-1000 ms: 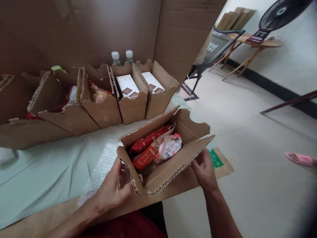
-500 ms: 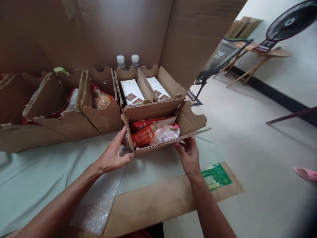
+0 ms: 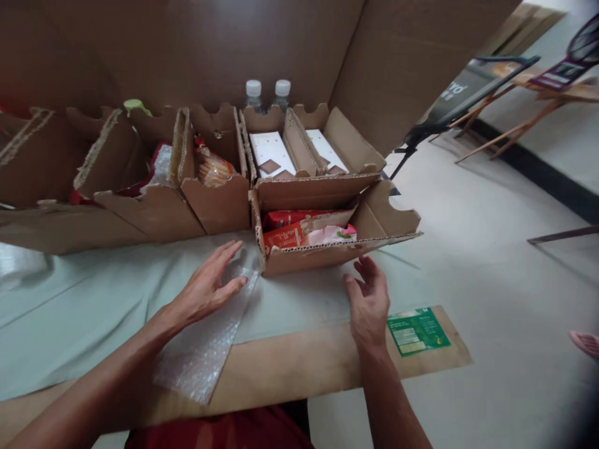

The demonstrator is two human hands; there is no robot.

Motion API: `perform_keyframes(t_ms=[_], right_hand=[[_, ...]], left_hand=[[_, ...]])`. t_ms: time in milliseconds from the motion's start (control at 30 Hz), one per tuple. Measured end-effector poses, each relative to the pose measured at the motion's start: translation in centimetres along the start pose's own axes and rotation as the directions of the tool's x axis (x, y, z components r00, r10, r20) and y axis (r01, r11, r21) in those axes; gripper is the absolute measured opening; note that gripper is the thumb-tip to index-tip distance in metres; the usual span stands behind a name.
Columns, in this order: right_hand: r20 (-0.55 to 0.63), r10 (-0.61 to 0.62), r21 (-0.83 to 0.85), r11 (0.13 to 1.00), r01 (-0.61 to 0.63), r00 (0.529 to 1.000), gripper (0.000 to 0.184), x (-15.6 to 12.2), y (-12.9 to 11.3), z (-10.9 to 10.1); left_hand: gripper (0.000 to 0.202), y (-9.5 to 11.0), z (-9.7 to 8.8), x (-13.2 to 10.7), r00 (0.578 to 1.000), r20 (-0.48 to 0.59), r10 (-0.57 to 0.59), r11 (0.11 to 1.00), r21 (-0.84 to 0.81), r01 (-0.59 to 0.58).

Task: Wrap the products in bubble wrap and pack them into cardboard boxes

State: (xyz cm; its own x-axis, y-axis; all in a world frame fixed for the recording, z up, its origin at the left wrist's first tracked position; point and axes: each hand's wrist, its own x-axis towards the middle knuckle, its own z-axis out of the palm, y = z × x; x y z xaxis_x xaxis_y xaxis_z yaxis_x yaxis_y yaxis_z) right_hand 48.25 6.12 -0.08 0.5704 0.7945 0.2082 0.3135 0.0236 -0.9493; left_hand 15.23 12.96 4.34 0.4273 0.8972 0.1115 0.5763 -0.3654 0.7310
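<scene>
A small open cardboard box (image 3: 322, 255) holding red and pink snack packets (image 3: 309, 232) stands on the pale cloth, pushed against a row of similar boxes. My left hand (image 3: 208, 287) is open, fingers stretched out over a strip of bubble wrap (image 3: 206, 349), just left of the box. Just below the box's front wall hovers my right hand (image 3: 367, 299), open with fingers loosely curled, holding nothing. Neither hand touches the box.
Behind stand boxes with biscuits (image 3: 213, 168) and white cartons (image 3: 271, 153), two capped bottles (image 3: 266, 93) and a tall cardboard wall (image 3: 234, 50). A flat cardboard sheet with a green label (image 3: 416, 330) lies at the table's near edge. Folding stands and floor lie to the right.
The box was carried forward from near me and set down against the row. Both hands have let go of it and drawn back, the left onto the bubble wrap.
</scene>
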Motion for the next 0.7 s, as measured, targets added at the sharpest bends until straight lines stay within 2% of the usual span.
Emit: perform_keyframes(t_ms=[100,167,200,267,333,400,433,500,533,600,700], right_hand=[[0.017,0.014,-0.105,0.994,-0.012,1.0,0.047,-4.1,-0.4,-0.7],[0.144,-0.06,-0.157,0.984,0.083,0.988,0.034,-6.8,-1.1,-0.3],[0.239,-0.119,-0.166,0.973,0.161,0.964,0.029,-7.9,-1.7,0.2],[0.438,-0.251,-0.144,0.928,0.343,0.863,0.027,-9.6,-3.1,2.2],[0.609,-0.332,-0.11,0.864,0.491,0.72,0.031,-10.4,-4.5,4.9],[0.733,-0.35,-0.086,0.803,0.59,0.583,0.033,-10.3,-5.6,7.9],[0.777,-0.339,-0.082,0.78,0.62,0.53,0.034,-10.1,-6.0,9.3],[0.826,-0.32,-0.075,0.753,0.654,0.463,0.035,-9.4,-6.5,11.6],[0.833,-0.32,-0.071,0.747,0.661,0.451,0.036,-9.0,-6.5,12.4],[0.817,-0.339,-0.07,0.745,0.664,0.466,0.039,-8.5,-6.5,12.8],[0.764,-0.383,-0.088,0.735,0.672,0.52,0.038,-8.8,-6.3,10.4]], left_hand=[[0.051,-1.8,-1.7,-5.4,0.994,-0.058,-0.092,0.975,0.198,0.102],[0.046,-2.7,-2.3,-9.1,0.99,-0.084,-0.114,0.949,0.285,0.133],[0.043,-3.0,-2.4,-10.7,0.989,-0.095,-0.112,0.939,0.316,0.137],[0.039,-2.9,-1.9,-13.4,0.988,-0.124,-0.089,0.924,0.361,0.128],[0.037,-2.2,-0.9,-15.2,0.986,-0.153,-0.059,0.915,0.387,0.115],[0.035,-0.9,0.2,-16.2,0.985,-0.165,-0.044,0.914,0.391,0.106],[0.035,-0.1,0.6,-16.5,0.987,-0.154,-0.044,0.917,0.385,0.102],[0.035,1.2,1.2,-17.0,0.992,-0.114,-0.046,0.93,0.357,0.084],[0.035,1.6,1.2,-17.2,0.994,-0.095,-0.045,0.94,0.334,0.075],[0.035,2.1,0.9,-17.6,0.995,-0.087,-0.045,0.958,0.279,0.068],[0.035,1.8,-0.2,-18.5,0.989,-0.14,-0.055,0.97,0.229,0.086]])
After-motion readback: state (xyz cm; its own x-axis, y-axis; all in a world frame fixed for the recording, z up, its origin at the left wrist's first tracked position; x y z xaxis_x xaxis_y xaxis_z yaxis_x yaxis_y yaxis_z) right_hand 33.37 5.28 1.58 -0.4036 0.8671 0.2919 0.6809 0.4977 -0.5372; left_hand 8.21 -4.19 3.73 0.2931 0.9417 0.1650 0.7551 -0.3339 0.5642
